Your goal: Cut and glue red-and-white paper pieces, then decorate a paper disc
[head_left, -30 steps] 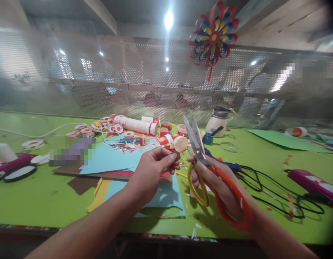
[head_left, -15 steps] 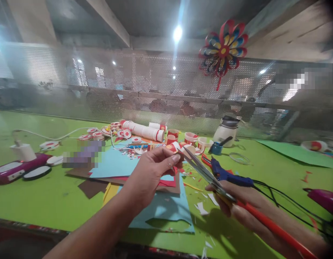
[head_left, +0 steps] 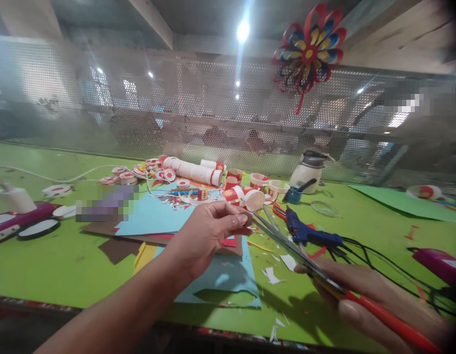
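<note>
The person's left hand (head_left: 209,231) is raised over the green desk (head_left: 46,265), fingers (head_left: 233,220) pinched shut on something very small at their tips; what it is I cannot make out. The right hand (head_left: 375,300) is closed around the orange-handled scissors (head_left: 305,265), whose long steel blades run up and left, low and nearly flat, until their points meet the left fingertips. The blades look almost closed, though blur along them keeps me from being sure.

Under the left hand lie sheets of coloured paper (head_left: 154,216): light blue on top, with brown, red and yellow edges showing beneath, and white and red scraps scattered around. Just beyond the scissors a blue glue gun (head_left: 305,233) rests on the desk, its black cord (head_left: 382,265) looping off to the right. Further back stand several red-and-white paper cups (head_left: 257,189), a long stack of them lying on its side (head_left: 193,172), and a white glue bottle (head_left: 307,172) beside a small blue pot. A magenta device (head_left: 17,221) sits at the far left, another at the far right. A paper pinwheel flower (head_left: 309,51) hangs on the perforated metal screen (head_left: 139,108) behind the desk.
</note>
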A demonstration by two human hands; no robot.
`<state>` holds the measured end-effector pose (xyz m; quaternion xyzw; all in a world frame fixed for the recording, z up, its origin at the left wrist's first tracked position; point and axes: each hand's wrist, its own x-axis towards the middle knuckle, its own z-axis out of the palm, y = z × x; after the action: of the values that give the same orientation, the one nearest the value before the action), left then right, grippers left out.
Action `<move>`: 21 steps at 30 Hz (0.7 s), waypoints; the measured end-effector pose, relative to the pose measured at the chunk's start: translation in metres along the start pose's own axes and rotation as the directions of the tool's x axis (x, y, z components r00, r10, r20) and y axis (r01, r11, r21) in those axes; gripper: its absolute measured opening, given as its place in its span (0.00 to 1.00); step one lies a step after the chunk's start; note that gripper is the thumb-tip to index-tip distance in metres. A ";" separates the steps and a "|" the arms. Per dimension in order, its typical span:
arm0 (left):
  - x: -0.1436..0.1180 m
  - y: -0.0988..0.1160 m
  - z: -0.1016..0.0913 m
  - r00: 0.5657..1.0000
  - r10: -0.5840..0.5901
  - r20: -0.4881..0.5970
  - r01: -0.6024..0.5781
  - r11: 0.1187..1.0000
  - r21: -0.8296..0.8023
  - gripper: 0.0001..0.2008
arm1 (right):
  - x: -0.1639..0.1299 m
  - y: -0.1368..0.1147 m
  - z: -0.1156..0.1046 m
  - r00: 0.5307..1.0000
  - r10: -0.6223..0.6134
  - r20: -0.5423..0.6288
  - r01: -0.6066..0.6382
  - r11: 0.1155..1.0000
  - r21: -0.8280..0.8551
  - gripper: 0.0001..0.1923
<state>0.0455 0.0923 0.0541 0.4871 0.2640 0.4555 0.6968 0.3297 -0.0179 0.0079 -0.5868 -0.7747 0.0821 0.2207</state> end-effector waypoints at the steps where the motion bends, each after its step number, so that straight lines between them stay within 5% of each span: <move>1: 0.000 0.000 0.000 1.000 -0.004 0.005 0.004 1.000 -0.003 0.07 | -0.001 0.000 0.000 1.000 0.003 -0.005 -0.003 1.000 0.000 0.26; 12: -0.002 -0.001 -0.002 0.999 0.023 0.046 -0.023 1.000 -0.006 0.07 | 0.019 -0.054 -0.014 0.998 -0.062 0.017 0.058 0.977 0.206 0.24; 21: -0.002 -0.003 -0.003 0.997 0.023 0.080 -0.026 0.999 0.031 0.07 | 0.012 -0.045 -0.011 0.996 -0.059 0.070 0.034 0.947 0.318 0.23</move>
<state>0.0432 0.0920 0.0501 0.5192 0.2373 0.4401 0.6932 0.2924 -0.0214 0.0386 -0.5218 -0.7730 0.2232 0.2833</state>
